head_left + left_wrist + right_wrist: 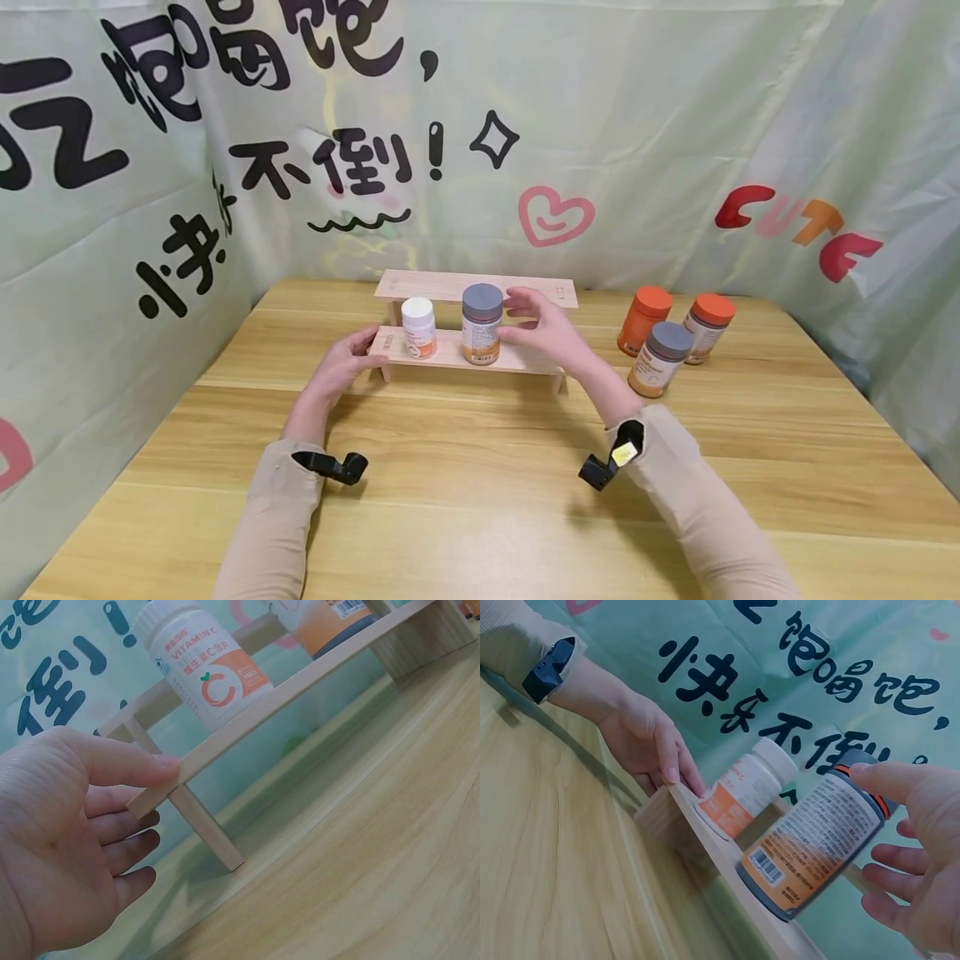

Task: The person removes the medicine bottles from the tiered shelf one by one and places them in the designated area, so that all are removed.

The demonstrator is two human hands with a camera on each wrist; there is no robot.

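Observation:
A two-step wooden rack point(525, 358) stands on the table, its lower step in front. On that step are a small white vitamin C bottle point(418, 327) and, to its right, a larger bottle point(481, 327) with a grey cap and an orange-and-white label. My left hand point(343, 364) grips the left end of the lower step; its thumb point(161, 769) lies on top, the other fingers behind and below. Beside the larger bottle is my right hand point(551, 332), fingers spread and relaxed, with the thumb point(885, 780) overlapping the cap in the right wrist view.
Right of the rack stand two orange-capped bottles, one all orange point(645, 320) and one with a pale label point(707, 329), and a grey-capped bottle point(660, 360) in front. A printed cloth point(645, 125) hangs behind the wooden table point(450, 483).

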